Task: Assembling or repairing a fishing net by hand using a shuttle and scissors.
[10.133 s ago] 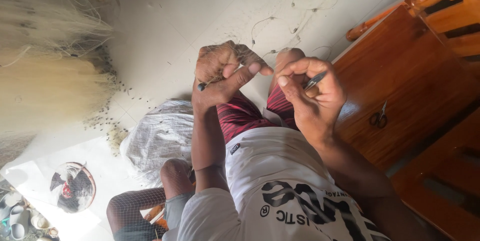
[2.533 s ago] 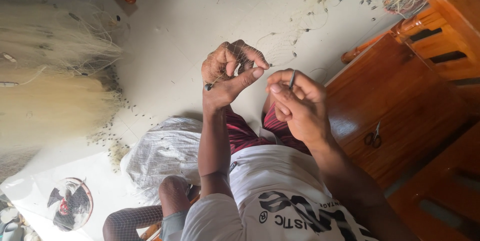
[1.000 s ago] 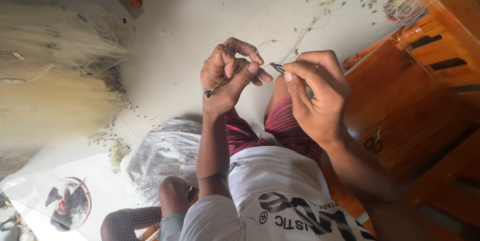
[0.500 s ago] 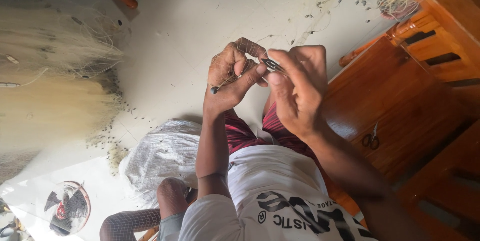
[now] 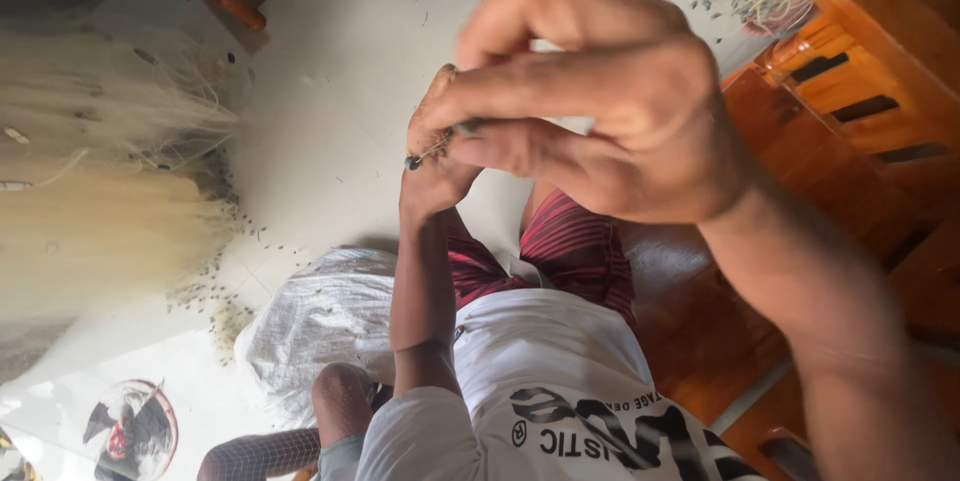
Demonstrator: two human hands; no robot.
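Both hands meet over the lap, the right hand (image 5: 610,131) pinching a thin dark needle (image 5: 465,127) close to the camera, the left hand (image 5: 432,166) closed on fine thread (image 5: 428,149), which could snap or slip if tugged hard.

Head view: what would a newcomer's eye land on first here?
The right hand fills the upper middle, close to the camera, fingers pinched at a small dark tool. Behind it the left hand grips the same spot. Pale net bundles lie at the left on the white floor.
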